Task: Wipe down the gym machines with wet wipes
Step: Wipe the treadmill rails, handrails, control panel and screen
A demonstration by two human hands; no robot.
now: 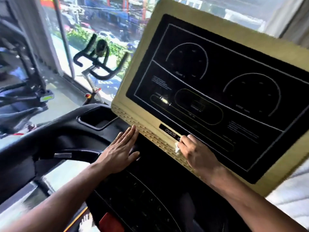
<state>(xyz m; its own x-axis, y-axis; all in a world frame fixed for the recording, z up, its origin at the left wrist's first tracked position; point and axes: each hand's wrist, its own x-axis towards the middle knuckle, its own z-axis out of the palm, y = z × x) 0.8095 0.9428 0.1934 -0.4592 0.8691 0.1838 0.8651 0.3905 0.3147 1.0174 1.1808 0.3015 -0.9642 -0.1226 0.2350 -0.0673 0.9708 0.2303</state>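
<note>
My right hand (194, 152) has its grip curled around a bunched wet wipe (176, 149), pressing it onto the perforated gold strip (151, 133) along the bottom of the treadmill's screen (209, 91) — that's where I judge grime collects. My left hand (119, 152) lies flat with fingers straight, holding nothing, resting on the black console (150, 190) just beside the strip, probably to steady me. Off to the left, an exercise bike (97, 64) stands by the window.
</note>
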